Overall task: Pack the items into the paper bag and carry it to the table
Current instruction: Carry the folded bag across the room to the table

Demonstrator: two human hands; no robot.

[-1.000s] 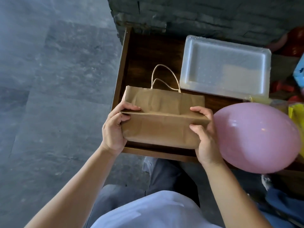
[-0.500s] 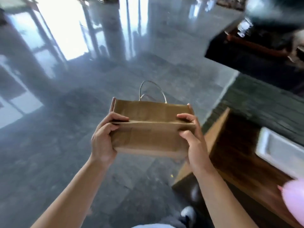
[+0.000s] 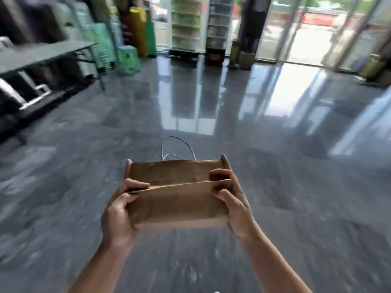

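Note:
A brown paper bag [image 3: 177, 197] with its top folded over is held out in front of me above the floor. Its thin cord handles [image 3: 176, 148] stick out on the far side. My left hand [image 3: 119, 210] grips the bag's left end, thumb on the fold. My right hand [image 3: 231, 199] grips the right end, fingers over the fold. What the bag holds is hidden. A grey folding table [image 3: 42, 55] stands at the far left.
Glossy grey stone floor [image 3: 211, 106] stretches ahead. Stacked green and white crates [image 3: 105, 37] and display racks [image 3: 184, 22] line the back wall. Glass doors [image 3: 306, 28] stand at the back right. Dark furniture sits under the table at left.
The view has swung away from the wooden counter, tray and pink balloon toward the open hall. Both hands keep the same hold on the bag, which has travelled with me.

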